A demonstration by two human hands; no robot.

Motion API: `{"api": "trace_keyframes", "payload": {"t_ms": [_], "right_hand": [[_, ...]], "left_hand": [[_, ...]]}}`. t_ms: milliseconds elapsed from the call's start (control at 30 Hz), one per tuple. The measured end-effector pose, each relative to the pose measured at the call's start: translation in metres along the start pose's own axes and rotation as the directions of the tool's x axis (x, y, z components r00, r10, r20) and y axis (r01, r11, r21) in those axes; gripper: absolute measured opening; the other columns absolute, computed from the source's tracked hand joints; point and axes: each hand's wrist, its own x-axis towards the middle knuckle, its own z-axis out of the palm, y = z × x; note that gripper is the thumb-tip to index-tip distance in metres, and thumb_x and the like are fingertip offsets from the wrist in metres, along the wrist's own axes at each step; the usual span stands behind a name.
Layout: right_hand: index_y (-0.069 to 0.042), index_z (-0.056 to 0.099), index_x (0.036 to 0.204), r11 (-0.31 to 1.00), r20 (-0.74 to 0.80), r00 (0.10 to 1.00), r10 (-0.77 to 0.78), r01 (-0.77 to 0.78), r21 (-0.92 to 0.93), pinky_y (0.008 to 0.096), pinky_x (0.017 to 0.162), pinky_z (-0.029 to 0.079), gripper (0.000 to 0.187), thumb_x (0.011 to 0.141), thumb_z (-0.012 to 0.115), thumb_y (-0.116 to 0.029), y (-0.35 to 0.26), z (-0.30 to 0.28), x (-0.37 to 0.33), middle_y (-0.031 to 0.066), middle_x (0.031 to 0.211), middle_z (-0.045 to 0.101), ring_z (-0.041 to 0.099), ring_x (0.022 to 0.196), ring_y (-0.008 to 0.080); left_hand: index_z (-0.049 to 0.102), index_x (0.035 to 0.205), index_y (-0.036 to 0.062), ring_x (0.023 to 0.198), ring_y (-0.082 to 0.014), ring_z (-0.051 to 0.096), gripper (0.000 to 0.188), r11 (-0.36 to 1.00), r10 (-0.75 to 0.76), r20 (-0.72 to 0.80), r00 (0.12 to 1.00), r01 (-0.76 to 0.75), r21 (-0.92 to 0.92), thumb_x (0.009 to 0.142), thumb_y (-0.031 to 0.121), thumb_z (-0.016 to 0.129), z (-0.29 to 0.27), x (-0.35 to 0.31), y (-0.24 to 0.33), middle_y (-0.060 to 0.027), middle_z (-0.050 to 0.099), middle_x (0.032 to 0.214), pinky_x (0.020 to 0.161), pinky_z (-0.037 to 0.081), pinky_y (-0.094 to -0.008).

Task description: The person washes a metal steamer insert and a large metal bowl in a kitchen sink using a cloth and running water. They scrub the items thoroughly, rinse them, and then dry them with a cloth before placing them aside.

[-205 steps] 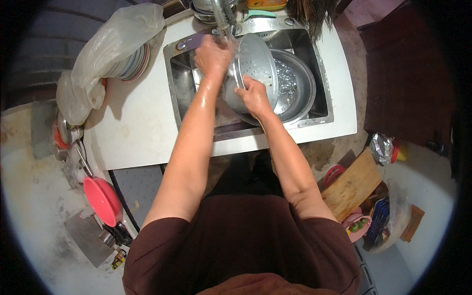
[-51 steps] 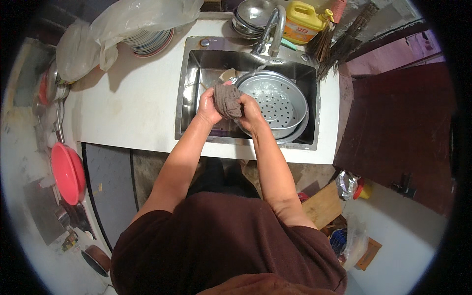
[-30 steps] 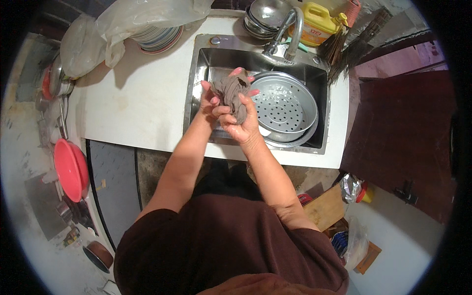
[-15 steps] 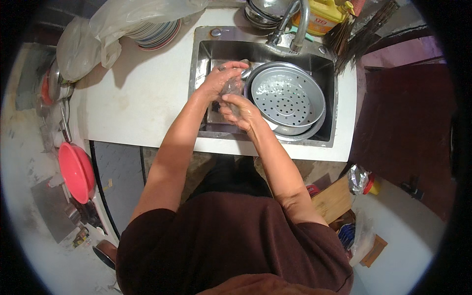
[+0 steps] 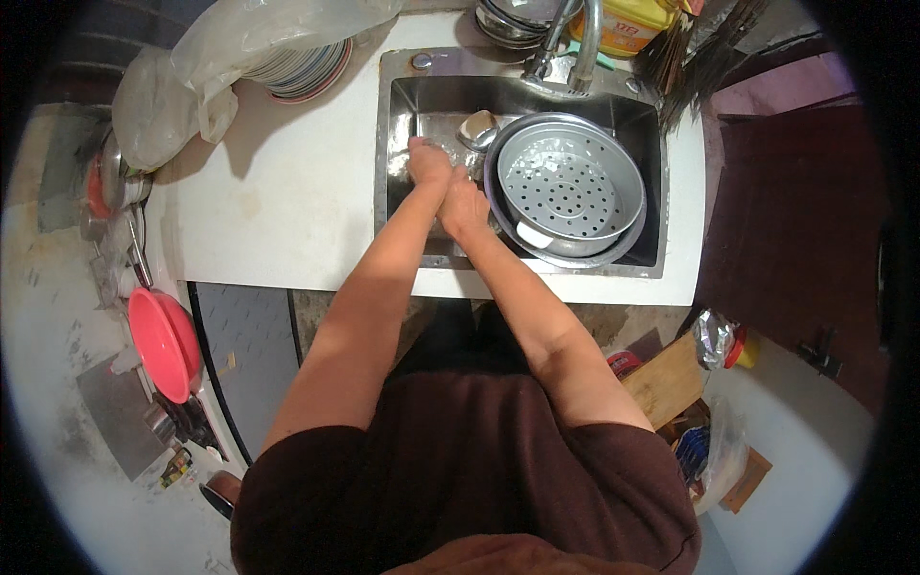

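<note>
Both my hands are low in the left part of the metal sink (image 5: 386, 144), close together. My left hand (image 5: 429, 165) is closed, with its fingers curled away from view. Just to its right and nearer me, my right hand (image 5: 465, 201) is closed too, its knuckles against the left wrist area. Whatever the fingers grip is hidden. A small shiny metal vessel (image 5: 477, 129) lies beyond the right hand. To the right a grey steamer pan (image 5: 571, 197) with a perforated bottom and wet inside rests in a wider metal basin (image 5: 613, 251).
A curved faucet (image 5: 586, 48) rises behind the sink, beside stacked metal bowls (image 5: 508, 29) and a yellow jug (image 5: 628, 24). Brush whisks (image 5: 671, 67) stand at the back right corner. Plates (image 5: 302, 72) under plastic sheeting (image 5: 259, 34) sit on the left counter.
My hands have come closer together and closed, and the translucent wet thing seen between them is now hidden. The small metal vessel shows more fully. The view has shifted slightly.
</note>
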Motion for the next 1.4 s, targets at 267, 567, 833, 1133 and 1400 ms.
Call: {"api": "trace_keyframes", "payload": {"t_ms": [267,567,833,1133,1400], "right_hand": [[0.001,0.046,0.115,0.812,0.263,0.91,-0.319,0.119,0.572,0.0382,0.051,0.047,0.048,0.076,0.068,-0.015,-0.005,-0.045,-0.008,0.0167,0.086,0.06,0.062,0.062,0.0276],[0.006,0.05,0.096,-0.243,0.282,0.455,-0.845,-0.796,0.554,0.0193,0.035,0.031,0.036,0.077,0.066,-0.019,-0.058,-0.105,-0.075,0.0078,0.075,0.051,0.041,0.044,0.0101],[0.003,0.05,0.101,-0.279,0.134,0.352,-0.926,-0.879,0.386,0.0183,0.042,0.034,0.034,0.075,0.067,-0.009,-0.094,-0.138,-0.103,0.008,0.078,0.051,0.047,0.054,0.0098],[-0.001,0.046,0.1,0.154,0.628,0.558,-0.543,-0.669,0.727,0.0218,0.038,0.028,0.031,0.074,0.064,0.002,-0.085,-0.17,-0.084,0.0046,0.071,0.05,0.04,0.045,0.0073],[-0.002,0.053,0.1,0.603,0.492,0.861,-0.13,-0.326,0.729,0.0314,0.049,0.04,0.034,0.072,0.069,-0.014,-0.032,-0.07,-0.042,0.0072,0.07,0.057,0.053,0.056,0.0164]], "left_hand": [[0.039,0.144,0.0144,0.121,-0.0349,0.052,0.07,0.811,0.434,0.624,0.65,-0.583,0.044,0.084,0.034,0.069,-0.096,-0.03,0.082,-0.0207,0.055,0.128,0.102,0.039,-0.0406],[0.039,0.145,0.0125,0.135,-0.0392,0.036,0.061,0.631,0.772,0.565,-0.291,0.448,-0.633,0.093,0.039,0.057,-0.143,-0.044,0.135,-0.022,0.047,0.139,0.108,0.034,-0.0438],[0.065,0.089,0.0067,0.087,-0.0429,0.06,0.036,-0.023,0.909,-0.353,-0.221,0.819,-0.573,0.072,0.032,0.085,-0.161,-0.098,0.2,-0.0168,0.062,0.093,0.069,0.055,-0.0455],[0.054,0.097,0.0004,0.054,-0.0128,0.049,0.023,0.616,0.646,0.665,0.375,0.257,-0.744,0.091,0.02,0.064,-0.211,-0.098,0.175,0.0005,0.043,0.058,0.053,0.046,-0.0285],[0.052,0.092,0.0022,0.05,-0.0082,0.045,0.01,0.842,0.408,0.58,0.705,-0.046,-0.537,0.092,0.01,0.059,-0.12,-0.067,0.085,-0.0007,0.047,0.058,0.047,0.039,-0.027]]}}
